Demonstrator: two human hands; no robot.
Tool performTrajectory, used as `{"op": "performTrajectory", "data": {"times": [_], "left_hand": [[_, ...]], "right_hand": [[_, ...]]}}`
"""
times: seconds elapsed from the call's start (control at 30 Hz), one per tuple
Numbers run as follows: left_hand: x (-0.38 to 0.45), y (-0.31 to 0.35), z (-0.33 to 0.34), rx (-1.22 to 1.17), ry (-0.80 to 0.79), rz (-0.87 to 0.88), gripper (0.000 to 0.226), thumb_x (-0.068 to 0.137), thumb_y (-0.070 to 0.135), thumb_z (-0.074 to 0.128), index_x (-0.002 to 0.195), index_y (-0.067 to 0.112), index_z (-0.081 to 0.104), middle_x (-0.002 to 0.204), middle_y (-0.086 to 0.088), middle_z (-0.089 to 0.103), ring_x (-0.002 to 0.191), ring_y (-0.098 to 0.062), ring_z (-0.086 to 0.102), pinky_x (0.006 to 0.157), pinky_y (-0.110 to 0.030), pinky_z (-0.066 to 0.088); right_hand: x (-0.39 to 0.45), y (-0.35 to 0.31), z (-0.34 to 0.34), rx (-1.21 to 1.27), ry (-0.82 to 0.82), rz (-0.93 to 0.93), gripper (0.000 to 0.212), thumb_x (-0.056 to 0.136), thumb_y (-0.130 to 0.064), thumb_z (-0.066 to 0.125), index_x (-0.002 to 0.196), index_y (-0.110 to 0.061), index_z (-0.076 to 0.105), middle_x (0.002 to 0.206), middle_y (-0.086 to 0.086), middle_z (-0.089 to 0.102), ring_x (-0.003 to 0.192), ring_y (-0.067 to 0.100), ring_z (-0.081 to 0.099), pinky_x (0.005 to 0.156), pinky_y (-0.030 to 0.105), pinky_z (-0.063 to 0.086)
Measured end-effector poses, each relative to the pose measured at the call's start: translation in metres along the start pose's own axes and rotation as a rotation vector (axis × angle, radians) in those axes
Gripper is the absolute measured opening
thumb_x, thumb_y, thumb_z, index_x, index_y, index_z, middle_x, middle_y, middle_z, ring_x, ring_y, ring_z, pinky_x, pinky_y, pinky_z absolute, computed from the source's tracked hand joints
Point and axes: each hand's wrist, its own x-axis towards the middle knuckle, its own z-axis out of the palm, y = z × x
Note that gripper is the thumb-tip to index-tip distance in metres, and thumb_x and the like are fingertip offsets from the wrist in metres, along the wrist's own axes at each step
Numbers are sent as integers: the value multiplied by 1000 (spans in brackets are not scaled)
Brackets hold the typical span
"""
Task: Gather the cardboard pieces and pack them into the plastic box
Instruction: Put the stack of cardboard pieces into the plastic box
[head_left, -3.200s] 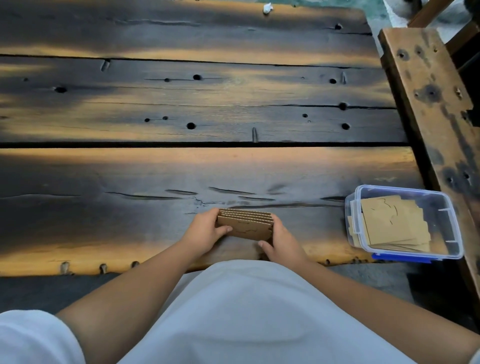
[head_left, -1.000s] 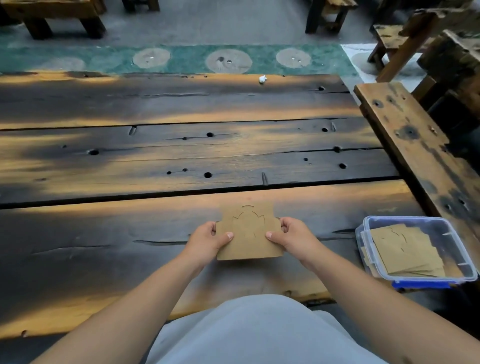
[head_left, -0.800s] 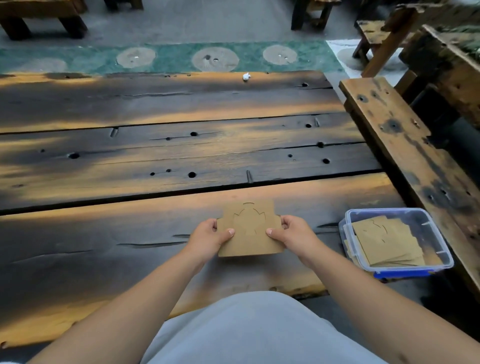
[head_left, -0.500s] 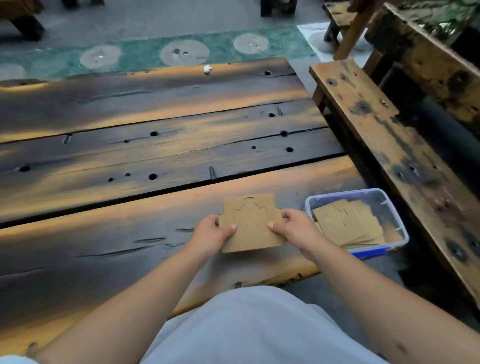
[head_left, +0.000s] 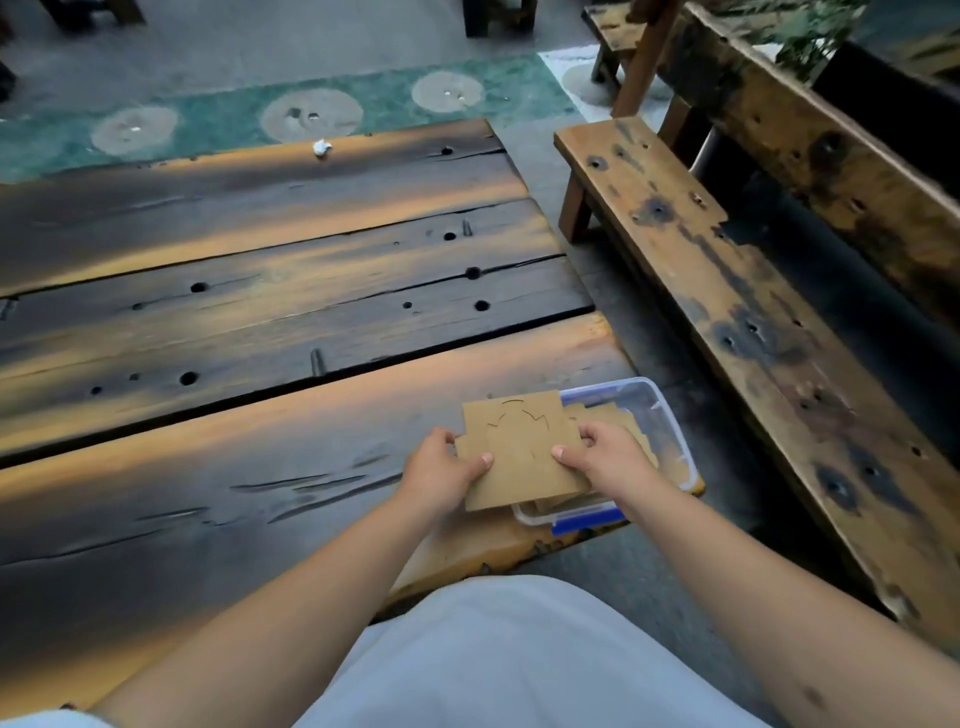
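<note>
Since the frame half a second before, both hands had carried the cardboard stack (head_left: 522, 449) rightward, from the bare plank to a spot over the near-left part of the plastic box (head_left: 670, 441), where it now covered much of the opening; whether the stack touched the rim could not be told. The left hand (head_left: 439, 470) clasped the stack's edge at 9 o'clock, thumb pressed flat on the top face and fingers curled underneath out of sight; the right hand (head_left: 605, 457) mirrored it at 3 o'clock, thumb on top, knuckles bent, fingers wrapped under. Both grips were closed firmly on the cardboard; both forearms reached forward from the bottom of the view, converging toward the stack, wrists roughly level. The top sheet showed a curved cut outline near its far edge and lay nearly flat, tilted slightly toward the person. More cardboard pieces (head_left: 631, 428) lay inside the box, peeking out at 2 o'clock of the held stack; the box sat at the right end of the wooden table (head_left: 260, 322), at about 4 o'clock on the tabletop, its blue clasp (head_left: 587, 519) facing the person. At 3 o'clock of the table stood a wooden bench (head_left: 727, 291); a small white scrap (head_left: 322, 147) rested on the table's far edge at 12 o'clock.
</note>
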Motion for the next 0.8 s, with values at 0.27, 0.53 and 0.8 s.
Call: {"op": "performTrajectory", "data": {"times": [0.27, 0.53, 0.8], "left_hand": [[25, 28, 67, 282, 3, 77, 50, 81, 37, 72, 124, 19, 52, 113, -2, 65, 94, -18, 59, 72, -29, 49], [42, 42, 109, 553, -73, 86, 9, 87, 19, 57, 94, 16, 58, 70, 6, 51, 64, -10, 48, 53, -23, 37], [53, 45, 126, 788, -123, 39, 18, 91, 22, 56, 103, 9, 55, 95, -7, 56, 81, -17, 51, 67, -25, 42]], "right_hand": [[28, 32, -51, -31, 41, 73, 13, 86, -22, 72, 98, -22, 70, 95, -2, 74, 88, 16, 68, 79, 34, 55], [52, 50, -72, -432, 79, 95, 18, 82, -37, 72, 95, -24, 69, 97, -1, 73, 78, 14, 57, 63, 27, 41], [62, 58, -69, -573, 53, 189, 33, 84, -40, 70, 104, -14, 63, 106, 8, 66, 93, 25, 58, 69, 29, 41]]}}
